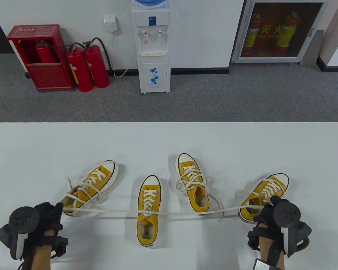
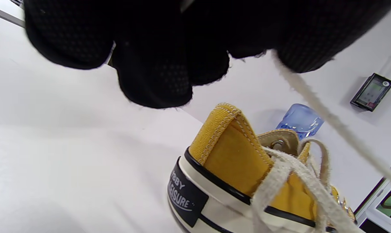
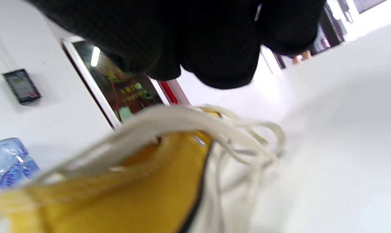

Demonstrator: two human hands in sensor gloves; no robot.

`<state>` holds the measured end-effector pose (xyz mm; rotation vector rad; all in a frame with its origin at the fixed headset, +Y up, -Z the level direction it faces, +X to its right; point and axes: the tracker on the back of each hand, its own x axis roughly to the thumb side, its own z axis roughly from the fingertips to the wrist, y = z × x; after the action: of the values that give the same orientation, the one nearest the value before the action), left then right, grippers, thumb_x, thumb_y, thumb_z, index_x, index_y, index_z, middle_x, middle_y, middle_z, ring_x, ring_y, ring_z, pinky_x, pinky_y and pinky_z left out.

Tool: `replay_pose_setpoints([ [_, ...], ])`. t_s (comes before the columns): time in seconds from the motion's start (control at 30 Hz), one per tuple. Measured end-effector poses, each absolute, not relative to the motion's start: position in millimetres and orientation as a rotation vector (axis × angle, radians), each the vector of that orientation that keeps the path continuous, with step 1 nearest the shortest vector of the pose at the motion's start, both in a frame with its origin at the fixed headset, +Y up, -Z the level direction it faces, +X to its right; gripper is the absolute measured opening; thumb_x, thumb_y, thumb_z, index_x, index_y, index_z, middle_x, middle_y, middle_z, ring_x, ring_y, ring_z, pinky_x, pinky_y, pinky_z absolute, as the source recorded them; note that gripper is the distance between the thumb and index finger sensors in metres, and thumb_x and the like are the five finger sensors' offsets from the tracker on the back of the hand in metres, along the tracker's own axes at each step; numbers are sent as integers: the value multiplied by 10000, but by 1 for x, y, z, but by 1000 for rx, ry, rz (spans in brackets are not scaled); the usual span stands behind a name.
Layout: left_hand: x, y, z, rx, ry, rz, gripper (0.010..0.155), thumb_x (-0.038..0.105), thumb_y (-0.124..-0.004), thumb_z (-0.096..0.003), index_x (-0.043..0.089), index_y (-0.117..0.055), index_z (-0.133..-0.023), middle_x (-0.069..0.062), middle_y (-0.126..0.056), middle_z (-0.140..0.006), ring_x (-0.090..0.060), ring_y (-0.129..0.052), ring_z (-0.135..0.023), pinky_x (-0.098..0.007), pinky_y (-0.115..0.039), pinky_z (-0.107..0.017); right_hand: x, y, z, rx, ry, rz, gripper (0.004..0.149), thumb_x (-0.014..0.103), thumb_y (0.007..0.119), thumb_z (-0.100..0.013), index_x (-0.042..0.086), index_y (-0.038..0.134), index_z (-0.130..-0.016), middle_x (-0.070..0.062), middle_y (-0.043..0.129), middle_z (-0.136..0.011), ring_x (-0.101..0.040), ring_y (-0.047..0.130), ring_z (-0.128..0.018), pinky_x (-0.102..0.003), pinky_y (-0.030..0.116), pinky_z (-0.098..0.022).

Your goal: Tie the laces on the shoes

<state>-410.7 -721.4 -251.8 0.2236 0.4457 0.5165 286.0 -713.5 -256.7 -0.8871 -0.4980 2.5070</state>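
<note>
Four yellow shoes sit on the white table (image 1: 45,146). The middle shoe (image 1: 148,211), toe pointing to twelve o'clock, has its two lace ends (image 1: 107,210) pulled out taut, one toward nine o'clock, the other toward three. The left hand (image 1: 46,222) pinches the nine o'clock end in curled fingers, just beside the heel of the far-left shoe (image 1: 90,187). The right hand (image 1: 270,213) grips the three o'clock end, fingers curled, right at the heel of the far-right shoe (image 1: 266,194). That stretched lace passes across the heel of the fourth shoe (image 1: 192,181), which lies at one o'clock from the middle one with its own laces loose. A water dispenser (image 1: 153,47) stands by the far wall at twelve o'clock.
</note>
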Motion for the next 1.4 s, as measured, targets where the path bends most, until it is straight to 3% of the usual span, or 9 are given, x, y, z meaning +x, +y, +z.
replay_pose_setpoints([
  [0.27, -410, -722, -253, 226, 429, 537, 341, 574, -834, -452, 258, -915, -550, -34, -987, -760, -245, -1077, -468, -551, -853, -461, 232, -684, -259, -580, -616, 2600, 479, 299, 815, -441, 178, 816, -904, -94, 672, -997, -230, 897, -621, -542, 671, -587],
  [0.53, -410, -723, -254, 219, 411, 551, 345, 577, -831, -454, 258, -919, -553, -36, -987, -765, -249, -1078, -472, -554, -851, -464, 144, -664, -271, -95, -486, 2695, 521, 384, 824, -443, 181, 808, -923, -91, 679, -1011, -292, 874, -753, -575, 650, -619],
  [0.7, -409, -723, -254, 220, 405, 566, 349, 577, -829, -454, 257, -921, -558, -38, -987, -768, -251, -1078, -475, -554, -850, -465, 90, -672, -280, 184, -305, 2792, 581, 434, 824, -439, 194, 766, -965, -73, 640, -1052, -352, 755, -930, -637, 550, -683],
  [0.93, -409, -722, -253, 230, 392, 577, 344, 568, -829, -457, 254, -921, -562, -39, -985, -773, -253, -1077, -481, -556, -848, -469, 40, -694, -291, 344, -151, 2806, 617, 461, 820, -433, 204, 734, -987, -68, 599, -1077, -374, 675, -1000, -671, 486, -706],
  [1.2, -408, -722, -254, 223, 384, 580, 343, 568, -829, -457, 255, -921, -563, -38, -983, -776, -254, -1076, -483, -557, -847, -471, 28, -725, -293, 429, 13, 2761, 670, 487, 830, -425, 200, 688, -1014, -72, 525, -1106, -397, 580, -1046, -706, 407, -715],
  [1.4, -407, -723, -255, 215, 384, 579, 343, 568, -828, -458, 256, -921, -564, -39, -983, -777, -254, -1076, -484, -557, -846, -473, 30, -737, -291, 443, 14, 2818, 706, 495, 844, -416, 199, 658, -1028, -71, 482, -1120, -405, 535, -1065, -713, 373, -719],
])
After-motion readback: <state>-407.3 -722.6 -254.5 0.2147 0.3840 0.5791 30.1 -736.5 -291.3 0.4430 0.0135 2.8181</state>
